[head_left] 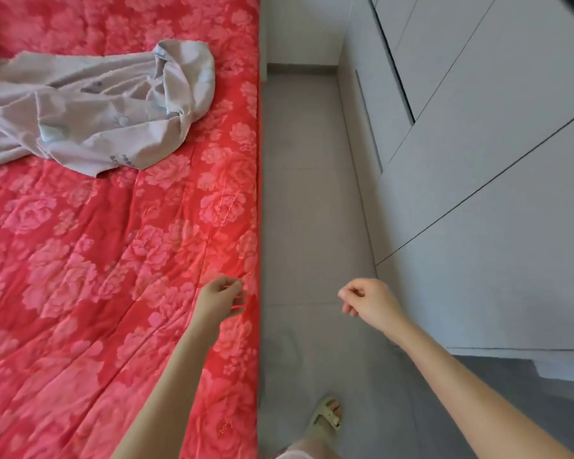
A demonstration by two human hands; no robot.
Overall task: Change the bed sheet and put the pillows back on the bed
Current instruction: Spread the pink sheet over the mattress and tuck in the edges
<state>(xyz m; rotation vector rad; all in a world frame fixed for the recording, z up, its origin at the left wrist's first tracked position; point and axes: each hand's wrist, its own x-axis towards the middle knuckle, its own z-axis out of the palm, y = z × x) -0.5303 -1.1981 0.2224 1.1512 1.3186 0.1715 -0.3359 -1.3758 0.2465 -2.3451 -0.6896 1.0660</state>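
A red quilted cover with pink flowers point(96, 260) lies flat over the bed, filling the left half of the view. On its far left part a pale grey-lilac sheet point(90, 107) lies crumpled in a heap. My left hand point(221, 298) hovers over the cover near the bed's right edge, fingers loosely curled and holding nothing. My right hand point(368, 301) hangs over the floor beside the bed, fingers curled in, also with nothing in it. No pillows are in view.
A strip of grey tiled floor point(305, 193) runs along the bed's right side. White wardrobe doors point(478, 160) stand to the right of it. My foot in a pale sandal point(327, 415) is on the floor at the bottom.
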